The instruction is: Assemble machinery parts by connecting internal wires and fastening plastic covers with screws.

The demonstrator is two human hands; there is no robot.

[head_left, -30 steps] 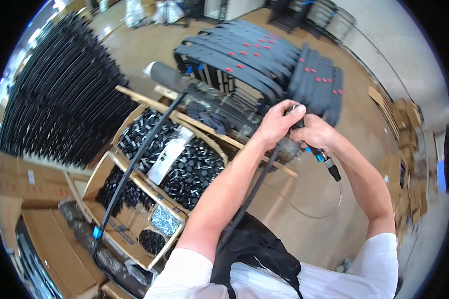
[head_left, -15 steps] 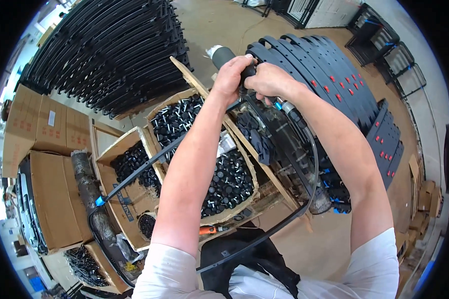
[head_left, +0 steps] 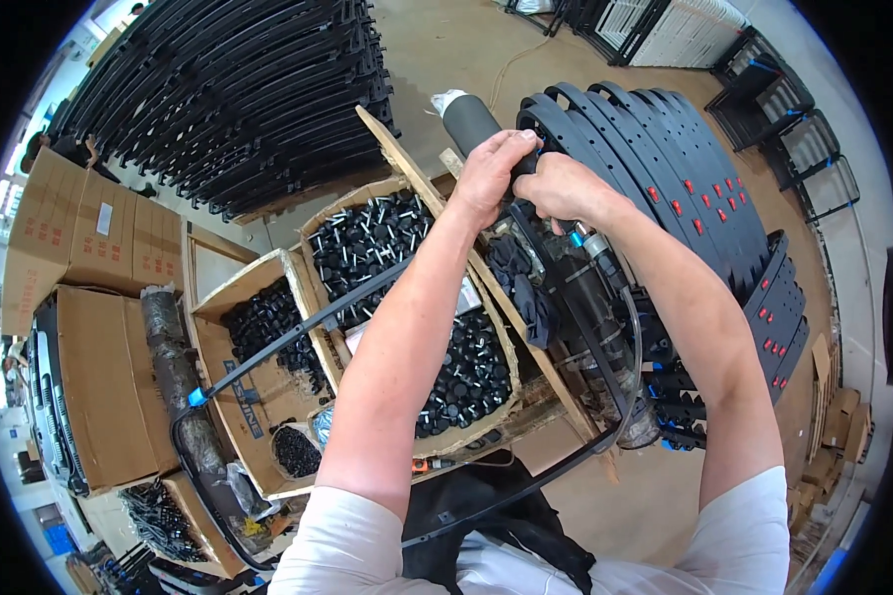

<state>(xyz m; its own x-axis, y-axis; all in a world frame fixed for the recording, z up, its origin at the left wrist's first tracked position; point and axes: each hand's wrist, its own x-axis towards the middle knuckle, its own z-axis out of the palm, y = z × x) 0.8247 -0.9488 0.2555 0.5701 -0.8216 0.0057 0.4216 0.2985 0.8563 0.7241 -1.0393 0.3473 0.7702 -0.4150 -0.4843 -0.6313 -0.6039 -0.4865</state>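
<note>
My left hand (head_left: 496, 177) is closed round the black part at the near end of a dark grey padded cylinder (head_left: 469, 121), whose far tip has white wrapping. Beside it my right hand (head_left: 566, 186) is closed at the same black part. The fingers cover most of what they grip. A black tubular metal frame (head_left: 298, 329) runs beneath my left forearm toward my hands; its left end has a blue cap (head_left: 197, 398). Below my right hand lies a cylindrical tool (head_left: 599, 250) with a blue ring and a clear hose (head_left: 637, 347).
Cardboard boxes (head_left: 313, 233) of black-headed bolts and dark small parts stand at centre left. A wooden board (head_left: 407, 164) slants beside them. Curved black panels (head_left: 655, 149) with red pieces are stacked right; black frames (head_left: 238, 89) are piled far left. An orange tool (head_left: 429, 465) lies near me.
The view has shifted, so my hands and the padded cylinder appear slightly lower and farther right. Both hands keep their closed grip, and more of the bolts shows beside my left arm.
</note>
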